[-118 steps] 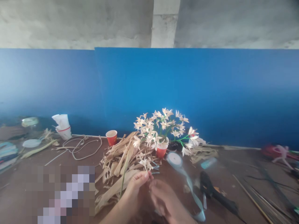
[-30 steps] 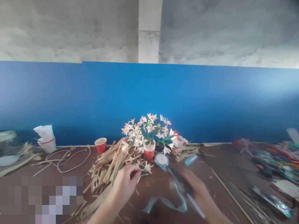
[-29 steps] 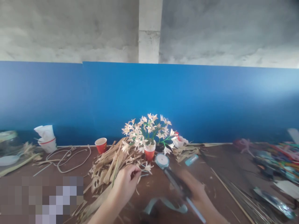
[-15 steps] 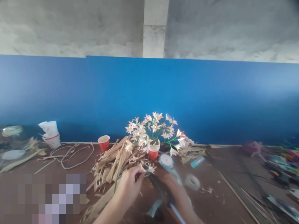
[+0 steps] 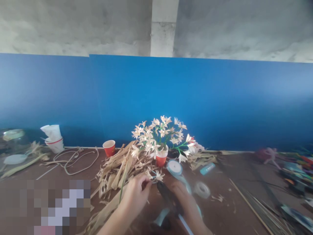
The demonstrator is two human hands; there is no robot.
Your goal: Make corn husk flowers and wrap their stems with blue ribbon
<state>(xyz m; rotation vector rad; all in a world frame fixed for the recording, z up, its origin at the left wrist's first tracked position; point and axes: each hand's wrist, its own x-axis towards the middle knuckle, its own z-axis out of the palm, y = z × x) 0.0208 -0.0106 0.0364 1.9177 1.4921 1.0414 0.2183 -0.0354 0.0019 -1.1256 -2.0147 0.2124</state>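
My left hand (image 5: pixel 137 192) is closed, pinching a small cream flower (image 5: pixel 158 176) with pointed petals, made of something like dried husk. In my right hand (image 5: pixel 184 199) is a black hot glue gun (image 5: pixel 167 195), a pale glue stick (image 5: pixel 185 224) coming out of its rear. The gun's tip is right by the flower; whether they touch I cannot tell. Just beyond stands a red and white paper cup (image 5: pixel 161 160) full of similar cream flowers (image 5: pixel 163 133) on green stems. Left of it lies a heap of dried husks (image 5: pixel 117 173).
A ribbon roll (image 5: pixel 175 167), a clear tape roll (image 5: pixel 202 190) and a light-blue packet (image 5: pixel 207 169) lie to the right. Further left are a red cup (image 5: pixel 109 148), a white cable (image 5: pixel 80 163) and white cups (image 5: pixel 54 143). A blue partition (image 5: pixel 156 91) rises behind.
The view has tipped slightly, so the scene sits a little higher in the picture. Both hands keep nearly the same pose, with flower and glue gun still close together.
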